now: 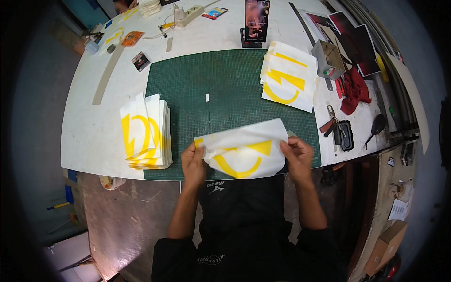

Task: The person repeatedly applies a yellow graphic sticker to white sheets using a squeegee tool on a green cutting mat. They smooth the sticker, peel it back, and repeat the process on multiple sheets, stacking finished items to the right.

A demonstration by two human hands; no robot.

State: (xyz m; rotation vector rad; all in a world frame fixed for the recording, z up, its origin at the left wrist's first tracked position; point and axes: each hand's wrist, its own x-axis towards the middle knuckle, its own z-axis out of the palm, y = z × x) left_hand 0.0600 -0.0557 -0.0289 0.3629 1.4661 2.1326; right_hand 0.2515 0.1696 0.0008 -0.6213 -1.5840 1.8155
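Left hand (193, 162) and right hand (298, 157), closed, are pinching a yellow-patterned white sheet (241, 152) over the near edge of the tabletop (94, 141).

I see the left hand (192, 157) and right hand (299, 151) pinching a white sheet (237, 157) at the green mat's (188, 80) six o'clock, one stack (162, 141) near nine, another stack (303, 68) at two.

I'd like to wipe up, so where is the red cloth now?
In the head view, the red cloth lies toward the right, beside the grey box and right of the green mat.
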